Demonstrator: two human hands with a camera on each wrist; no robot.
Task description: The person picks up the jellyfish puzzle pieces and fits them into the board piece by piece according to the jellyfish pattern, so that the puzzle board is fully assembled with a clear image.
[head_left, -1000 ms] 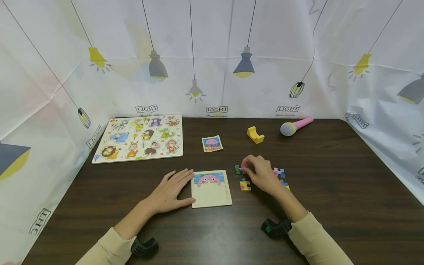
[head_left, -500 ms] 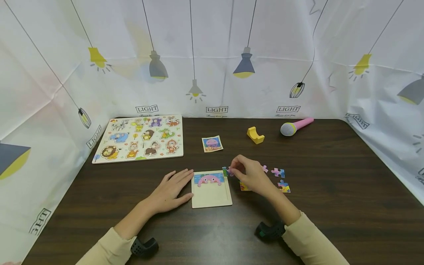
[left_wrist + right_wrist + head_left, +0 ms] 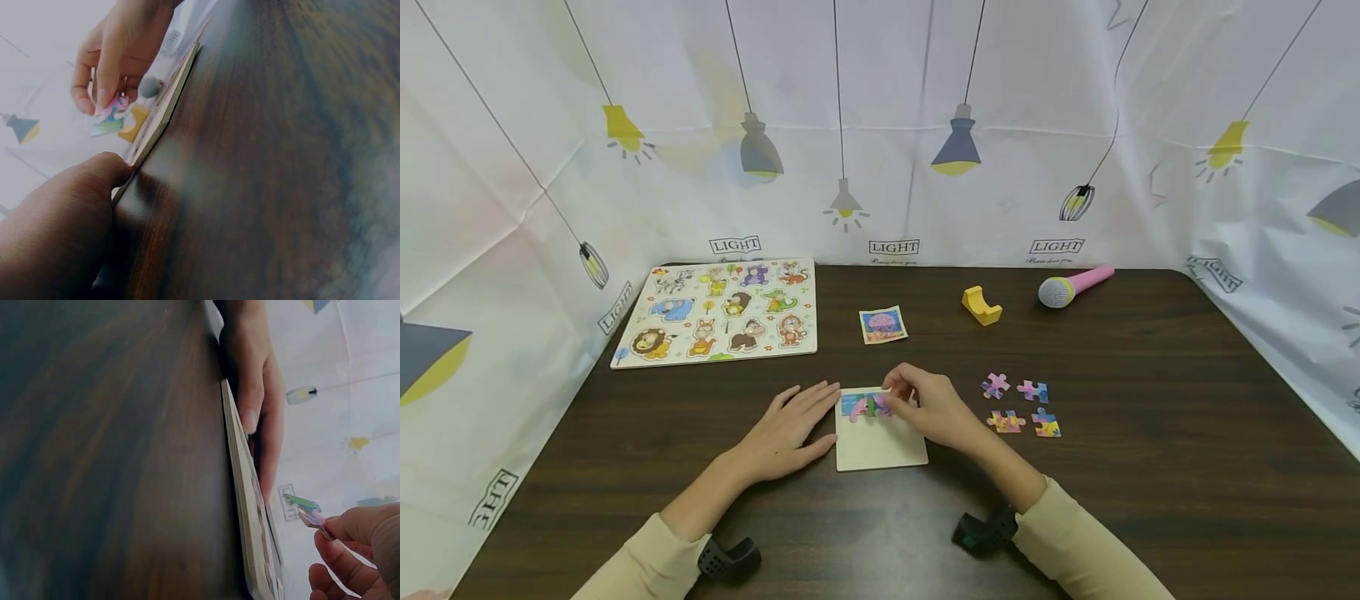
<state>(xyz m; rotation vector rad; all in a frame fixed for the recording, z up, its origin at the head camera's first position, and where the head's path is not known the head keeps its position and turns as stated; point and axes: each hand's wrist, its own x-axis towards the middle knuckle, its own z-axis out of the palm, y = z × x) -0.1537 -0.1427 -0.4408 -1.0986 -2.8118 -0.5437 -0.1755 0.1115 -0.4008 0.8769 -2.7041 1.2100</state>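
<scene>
A square wooden puzzle tray (image 3: 880, 452) lies on the dark table, with fitted pieces of a pink octopus along its top edge. My left hand (image 3: 784, 437) rests at the tray's left side, fingers straight and thumb at its edge. Above the upper part of the tray, my right hand (image 3: 934, 410) pinches a pink and green jigsaw piece (image 3: 306, 509) between thumb and fingertips. In the left wrist view the jigsaw piece (image 3: 110, 123) hangs clear of the tray. The right hand covers the tray's upper right corner in the head view.
Several loose jigsaw pieces (image 3: 1006, 422) lie right of the tray. Behind it is a small octopus picture card (image 3: 883, 325). A yellow curved block (image 3: 981, 307) and a pink toy microphone (image 3: 1075, 287) lie farther back. An animal puzzle board (image 3: 718, 312) occupies the back left.
My right hand has carried the pink and green jigsaw piece leftward from the loose pieces to above the tray. The left hand has stayed by the tray's left edge.
</scene>
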